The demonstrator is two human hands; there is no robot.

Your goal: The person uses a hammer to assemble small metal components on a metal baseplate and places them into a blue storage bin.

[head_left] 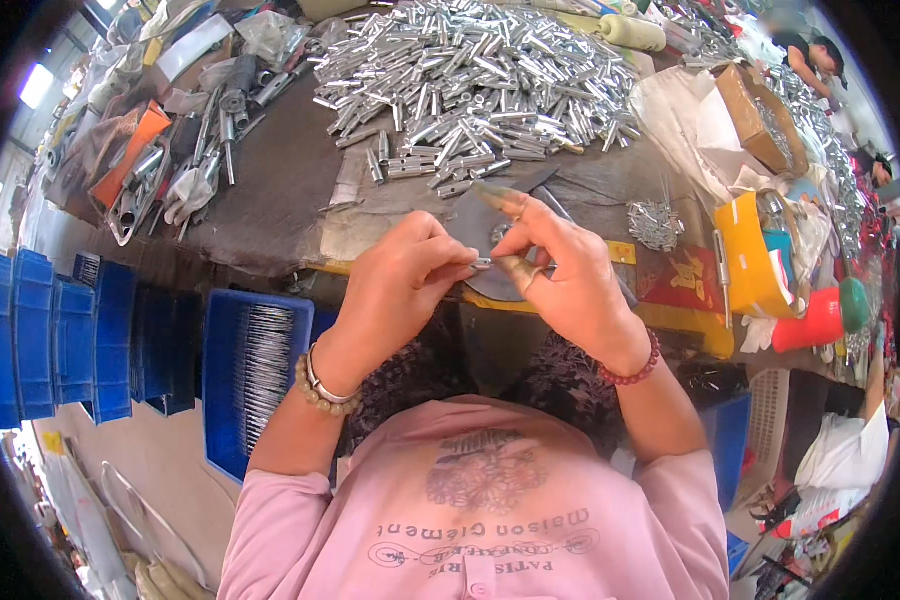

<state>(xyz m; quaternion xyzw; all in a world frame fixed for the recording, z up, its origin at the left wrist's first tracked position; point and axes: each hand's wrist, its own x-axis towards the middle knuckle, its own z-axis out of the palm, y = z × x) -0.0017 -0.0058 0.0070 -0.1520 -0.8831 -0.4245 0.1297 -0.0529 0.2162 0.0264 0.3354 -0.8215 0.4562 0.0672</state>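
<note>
Over the near edge of the workbench, my left hand (pixel 410 272) pinches a small silvery metal tube (pixel 482 264) between thumb and fingertips. Its free end points toward my right hand (pixel 575 270), whose thumb, in a tan finger cover, comes up to it. The right fingers are curled in, and the index finger, also covered, sticks out ahead. What lies between the right fingertips is too small to make out. Beneath both hands is a dark grey round plate (pixel 478 215). A large heap of silvery metal tubes (pixel 470 85) covers the bench beyond.
A small pile of metal pins (pixel 655 226) lies right of my hands, near a yellow container (pixel 755 255) and a red cup (pixel 808 318). To the left, a blue bin (pixel 210 380) holds stacked metal rods beside more blue bins (pixel 70 330). Tools and an orange piece (pixel 130 155) crowd the left bench.
</note>
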